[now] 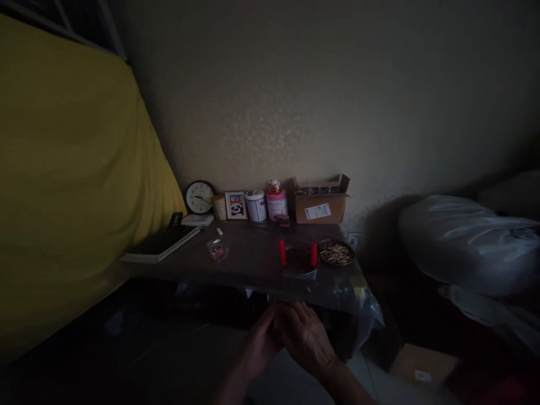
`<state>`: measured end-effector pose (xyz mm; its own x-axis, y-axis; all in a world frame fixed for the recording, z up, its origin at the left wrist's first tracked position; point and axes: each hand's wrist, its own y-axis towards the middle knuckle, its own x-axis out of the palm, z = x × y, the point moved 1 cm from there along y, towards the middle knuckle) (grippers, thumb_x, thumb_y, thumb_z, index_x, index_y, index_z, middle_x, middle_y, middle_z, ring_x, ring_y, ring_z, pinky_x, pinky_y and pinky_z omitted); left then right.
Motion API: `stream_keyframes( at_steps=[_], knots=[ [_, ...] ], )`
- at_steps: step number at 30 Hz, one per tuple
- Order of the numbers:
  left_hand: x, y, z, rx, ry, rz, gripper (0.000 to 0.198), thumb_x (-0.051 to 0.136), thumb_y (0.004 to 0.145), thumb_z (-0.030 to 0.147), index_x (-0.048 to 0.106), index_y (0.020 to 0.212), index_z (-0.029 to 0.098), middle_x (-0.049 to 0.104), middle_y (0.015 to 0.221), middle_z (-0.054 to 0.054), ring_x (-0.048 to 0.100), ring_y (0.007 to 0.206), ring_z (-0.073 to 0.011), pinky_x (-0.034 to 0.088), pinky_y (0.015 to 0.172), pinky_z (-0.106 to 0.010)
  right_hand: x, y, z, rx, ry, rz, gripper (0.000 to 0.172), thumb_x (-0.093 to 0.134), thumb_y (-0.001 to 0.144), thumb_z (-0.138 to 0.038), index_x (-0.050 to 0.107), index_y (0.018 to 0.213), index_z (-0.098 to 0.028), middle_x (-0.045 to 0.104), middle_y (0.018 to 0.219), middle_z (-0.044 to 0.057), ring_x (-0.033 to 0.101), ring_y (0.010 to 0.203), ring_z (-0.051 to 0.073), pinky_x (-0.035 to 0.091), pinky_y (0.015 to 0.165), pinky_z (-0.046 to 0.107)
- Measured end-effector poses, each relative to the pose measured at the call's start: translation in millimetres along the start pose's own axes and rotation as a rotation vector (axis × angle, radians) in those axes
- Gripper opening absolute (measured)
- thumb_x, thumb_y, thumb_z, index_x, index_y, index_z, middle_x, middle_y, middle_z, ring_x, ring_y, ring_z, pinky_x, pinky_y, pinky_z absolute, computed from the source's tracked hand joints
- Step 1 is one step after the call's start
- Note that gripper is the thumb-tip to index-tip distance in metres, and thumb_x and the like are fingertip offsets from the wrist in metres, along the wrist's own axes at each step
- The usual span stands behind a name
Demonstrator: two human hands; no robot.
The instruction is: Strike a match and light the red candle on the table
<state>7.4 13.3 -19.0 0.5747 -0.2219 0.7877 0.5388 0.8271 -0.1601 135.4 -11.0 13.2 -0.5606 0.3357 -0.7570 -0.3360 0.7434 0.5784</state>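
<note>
My left hand (262, 339) and my right hand (307, 338) are pressed together just in front of the table's near edge. Their fingers are curled inward and closed; whatever lies between them is hidden. Nearest to them on the table (248, 261) is a shallow dark tray (300, 274) with two upright red cylinders, a left one (282, 253) and a right one (314, 255). Beside it sits a round dish (336, 253) full of short, pale, thin sticks. A small clear packet (216, 249) with something reddish lies further left, near a small white piece (219, 231).
Along the wall stand a round clock (199, 197), a cup (219, 207), a framed panda picture (237, 206), a white tin (256, 206), a pink tin (277, 205) and an open cardboard box (320, 208). Yellow cloth (76, 169) hangs left; a white bag (459, 242) bulges right.
</note>
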Motion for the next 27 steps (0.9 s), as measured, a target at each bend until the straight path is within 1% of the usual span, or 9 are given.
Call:
stream_keyframes(
  at_steps=[2, 3, 6, 9, 12, 19, 23, 27],
  knots=[
    [-1.1, -1, 1, -0.004, -0.020, 0.012, 0.028, 0.051, 0.084, 0.033, 0.064, 0.101, 0.014, 0.067, 0.099, -0.008, 0.059, 0.093, -0.0182, 0.043, 0.081, -0.028, -8, 0, 2, -0.021, 0.081, -0.007, 0.028, 0.056, 0.081, -0.026, 0.052, 0.108, -0.022, 0.059, 0.107, 0.008, 0.055, 0.097, 0.023, 0.045, 0.086, 0.039],
    [-2.1, -2, 2, -0.009, -0.027, 0.029, 0.029, 0.051, 0.084, 0.034, 0.063, 0.101, 0.014, 0.067, 0.096, -0.008, 0.060, 0.089, -0.0172, 0.043, 0.079, -0.028, -10, 0, 5, -0.010, 0.123, -0.003, 0.027, 0.057, 0.082, -0.027, 0.053, 0.108, -0.022, 0.059, 0.107, 0.008, 0.055, 0.097, 0.022, 0.045, 0.087, 0.038],
    [-6.5, -2, 1, -0.034, -0.011, 0.111, 0.028, 0.053, 0.082, 0.035, 0.064, 0.098, 0.013, 0.068, 0.087, -0.006, 0.061, 0.076, -0.0146, 0.044, 0.067, -0.025, -11, -1, 19, 0.111, 0.205, 0.041, 0.014, 0.049, 0.087, -0.023, 0.057, 0.098, -0.022, 0.061, 0.096, 0.006, 0.058, 0.090, 0.019, 0.048, 0.079, 0.032],
    [-10.4, -1, -2, -0.064, 0.043, 0.181, 0.026, 0.055, 0.080, 0.035, 0.064, 0.093, 0.014, 0.068, 0.078, -0.005, 0.060, 0.067, -0.0140, 0.040, 0.056, -0.024, -5, -2, 32, 0.209, 0.228, 0.038, 0.017, 0.044, 0.088, -0.019, 0.060, 0.090, -0.022, 0.062, 0.087, 0.004, 0.060, 0.083, 0.017, 0.048, 0.074, 0.028],
    [-12.5, 1, -5, -0.079, 0.126, 0.249, 0.025, 0.055, 0.079, 0.036, 0.064, 0.088, 0.015, 0.066, 0.071, -0.003, 0.057, 0.058, -0.0134, 0.036, 0.051, -0.024, 0, -3, 35, 0.206, 0.257, -0.030, 0.018, 0.044, 0.088, -0.017, 0.061, 0.092, -0.023, 0.063, 0.089, 0.003, 0.059, 0.084, 0.016, 0.047, 0.076, 0.027],
    [-11.5, -1, -8, -0.067, 0.248, 0.322, 0.022, 0.055, 0.077, 0.037, 0.063, 0.080, 0.017, 0.062, 0.061, -0.001, 0.051, 0.050, -0.0112, 0.031, 0.049, -0.024, 8, -8, 31, 0.150, 0.224, -0.148, 0.018, 0.046, 0.086, -0.014, 0.062, 0.090, -0.022, 0.062, 0.089, 0.003, 0.058, 0.082, 0.014, 0.045, 0.075, 0.024],
    [-9.7, -3, -9, -0.063, 0.274, 0.292, 0.021, 0.056, 0.075, 0.036, 0.064, 0.078, 0.017, 0.063, 0.066, -0.002, 0.053, 0.055, -0.0121, 0.028, 0.048, -0.024, 10, -9, 32, 0.133, 0.189, -0.205, 0.018, 0.047, 0.083, -0.010, 0.060, 0.081, -0.022, 0.060, 0.083, 0.001, 0.057, 0.076, 0.013, 0.044, 0.068, 0.021],
    [-8.7, -4, -10, -0.056, 0.312, 0.251, 0.022, 0.057, 0.074, 0.037, 0.064, 0.075, 0.016, 0.063, 0.065, -0.002, 0.052, 0.057, -0.0125, 0.027, 0.048, -0.024, 9, -10, 30, 0.110, 0.143, -0.246, 0.022, 0.045, 0.081, -0.007, 0.058, 0.072, -0.022, 0.060, 0.080, -0.001, 0.057, 0.073, 0.012, 0.043, 0.066, 0.021]
  ],
)
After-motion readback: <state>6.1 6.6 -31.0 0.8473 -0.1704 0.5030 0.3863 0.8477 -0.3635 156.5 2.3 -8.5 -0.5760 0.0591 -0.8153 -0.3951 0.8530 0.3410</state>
